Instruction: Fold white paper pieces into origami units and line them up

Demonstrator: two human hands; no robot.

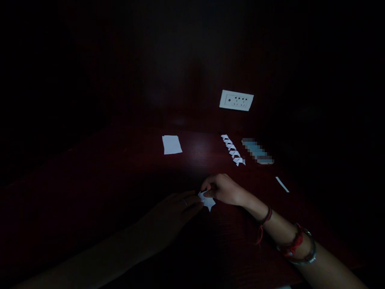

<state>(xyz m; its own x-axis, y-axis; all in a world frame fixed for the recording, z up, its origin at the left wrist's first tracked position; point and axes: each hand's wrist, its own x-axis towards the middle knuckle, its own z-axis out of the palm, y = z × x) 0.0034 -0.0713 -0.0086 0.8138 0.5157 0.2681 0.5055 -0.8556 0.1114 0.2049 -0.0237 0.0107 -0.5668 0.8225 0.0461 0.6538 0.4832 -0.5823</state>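
Note:
Between my two hands is a small white folded paper piece point(208, 203) with pointed corners, low over the dark red table. My right hand point(224, 188) pinches its upper edge between thumb and curled fingers. From the left, my left hand point(182, 206), mostly in shadow and wearing a ring, has its fingertips and thumb on the paper's left side. Farther back lies a row of similar folded paper pieces point(232, 150), lined up slantwise. A small stack of flat white paper sheets point(172, 145) rests to the left of that row.
A phone point(258, 151) with a blurred-out screen lies right of the folded row. Nearer on the right is a narrow white strip point(282, 184). A white power socket point(236, 100) is set in the wall behind the table point(198, 158). The surroundings are very dark.

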